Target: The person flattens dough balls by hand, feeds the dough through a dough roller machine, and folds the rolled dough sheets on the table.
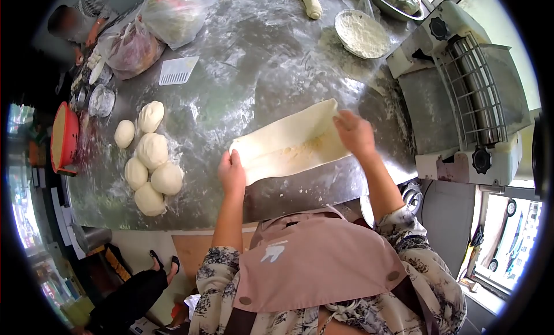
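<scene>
A long, flattened dough sheet [288,144] stretches across the steel table in front of me, with a yellowish, crumbly patch along its middle. My left hand [232,172] grips its left end, thumb on top and fingers tucked out of sight beneath. At the opposite end, my right hand [355,133] has its fingers closed on the sheet's right edge, slightly blurred. The sheet's far right corner rises to a point beside that hand. Left of my left hand, several round dough balls [152,151] sit in a cluster, some touching.
A dough roller machine [479,92] stands at the right. Behind lie a bowl of flour [362,35], a dough roll [309,3], a white scraper [180,70] and filled plastic bags [176,17]. A red basin [63,137] sits at the left edge. Other people are at the left.
</scene>
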Motion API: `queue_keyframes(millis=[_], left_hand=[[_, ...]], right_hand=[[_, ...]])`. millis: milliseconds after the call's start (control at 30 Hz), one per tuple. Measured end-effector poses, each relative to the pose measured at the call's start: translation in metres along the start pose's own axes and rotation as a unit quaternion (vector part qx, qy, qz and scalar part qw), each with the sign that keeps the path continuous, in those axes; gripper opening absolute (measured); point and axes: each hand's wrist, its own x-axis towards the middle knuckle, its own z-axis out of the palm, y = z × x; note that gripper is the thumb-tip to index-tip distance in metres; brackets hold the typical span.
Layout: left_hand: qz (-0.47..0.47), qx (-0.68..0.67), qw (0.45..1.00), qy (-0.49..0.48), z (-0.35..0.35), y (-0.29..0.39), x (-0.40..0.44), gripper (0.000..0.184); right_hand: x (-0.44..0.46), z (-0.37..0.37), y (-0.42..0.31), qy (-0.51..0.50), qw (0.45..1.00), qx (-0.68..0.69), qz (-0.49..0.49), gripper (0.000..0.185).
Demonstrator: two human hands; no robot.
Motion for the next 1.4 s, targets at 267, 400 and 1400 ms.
queue_keyframes(millis=[267, 400, 1400], left_hand=[[0.062, -0.012, 0.995, -0.075, 0.05, 0.054, -0.034, 0.035], [0.03, 0.007, 0.966, -0.256, 0.069, 0.061, -0.043, 0.049], [0.073, 0.331, 0.876, -0.343, 0.116, 0.112, 0.051, 0.064]], right_hand=[[-0.042, 0.048, -0.049, -0.165, 0.984, -0.047, -0.046, 0.04], [-0.034, 0.035, -0.016, -0.16, 0.986, 0.027, -0.028, 0.036], [0.055, 0.043, 0.054, -0.093, 0.958, 0.252, -0.096, 0.031]])
